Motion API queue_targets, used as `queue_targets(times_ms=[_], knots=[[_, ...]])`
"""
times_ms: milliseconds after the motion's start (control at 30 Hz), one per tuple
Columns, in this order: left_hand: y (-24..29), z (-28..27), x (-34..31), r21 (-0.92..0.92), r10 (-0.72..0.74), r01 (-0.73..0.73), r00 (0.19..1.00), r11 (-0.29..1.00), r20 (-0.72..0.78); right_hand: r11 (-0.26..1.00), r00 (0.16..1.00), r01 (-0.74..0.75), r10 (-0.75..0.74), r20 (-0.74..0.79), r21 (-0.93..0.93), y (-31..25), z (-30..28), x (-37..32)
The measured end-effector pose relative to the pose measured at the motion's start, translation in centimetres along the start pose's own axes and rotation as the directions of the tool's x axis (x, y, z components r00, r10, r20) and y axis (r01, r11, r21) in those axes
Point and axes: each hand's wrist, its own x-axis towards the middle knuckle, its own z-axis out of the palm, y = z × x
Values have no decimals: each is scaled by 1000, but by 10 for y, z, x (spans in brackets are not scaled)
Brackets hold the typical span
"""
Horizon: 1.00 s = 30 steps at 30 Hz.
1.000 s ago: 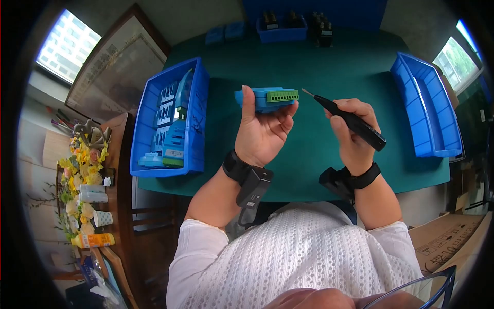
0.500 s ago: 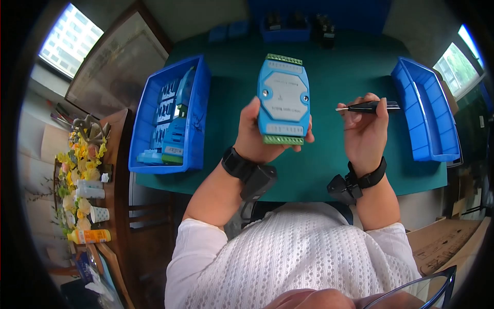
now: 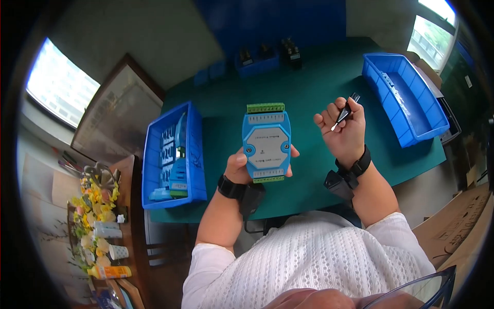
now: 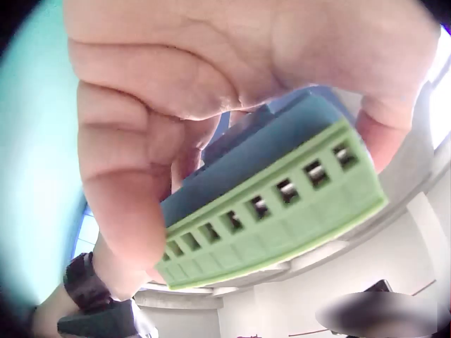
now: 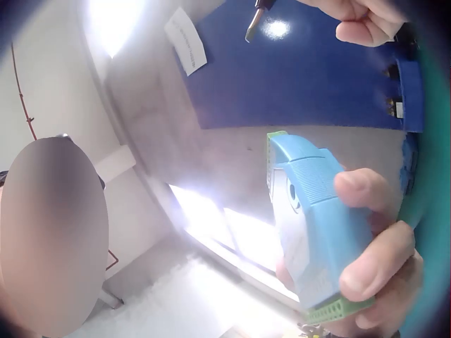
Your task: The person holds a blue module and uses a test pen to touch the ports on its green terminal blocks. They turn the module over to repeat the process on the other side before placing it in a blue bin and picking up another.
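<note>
My left hand (image 3: 237,167) grips a blue module (image 3: 267,147) by its lower sides, thumb on one edge and fingers around the other. Its grey labelled face is turned up toward the head camera. Green terminal blocks line both ends, and one green terminal block (image 4: 271,215) with a row of square openings fills the left wrist view. To the right, my right hand (image 3: 347,134) is raised with a black-handled screwdriver (image 3: 343,112) in its curled fingers. The screwdriver's metal tip points down and left, apart from the module.
At the left stands a blue bin (image 3: 197,177) with several similar modules. Another blue bin (image 3: 393,117) on the right holds a pale strip-like item. A smaller blue bin (image 3: 262,67) with dark parts is at the back of the green table (image 3: 314,185). Flowers (image 3: 95,206) stand far left.
The module has turned from edge-on to face-up in my left hand. My right hand has turned the screwdriver, its handle now pointing up. The head view has shifted and tilted.
</note>
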Motion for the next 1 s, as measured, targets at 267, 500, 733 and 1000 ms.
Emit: queue_targets(times_ms=[267, 500, 733, 1000], knots=[[-9, 5, 7, 82, -8, 25, 979, 996, -202, 997, 996, 65, -67, -53, -46, 0, 0, -1], [-10, 6, 6, -18, 59, -71, 930, 997, -364, 876, 979, 180, -206, -8, -447, 10, 6, -6], [-3, -4, 5, -194, 147, -239, 906, 951, -396, 872, 986, 158, -167, 22, -463, 16, 1, -6], [-2, -1, 5, -368, 171, -347, 884, 863, -435, 638, 890, 453, -282, 358, -623, 27, 5, -19]])
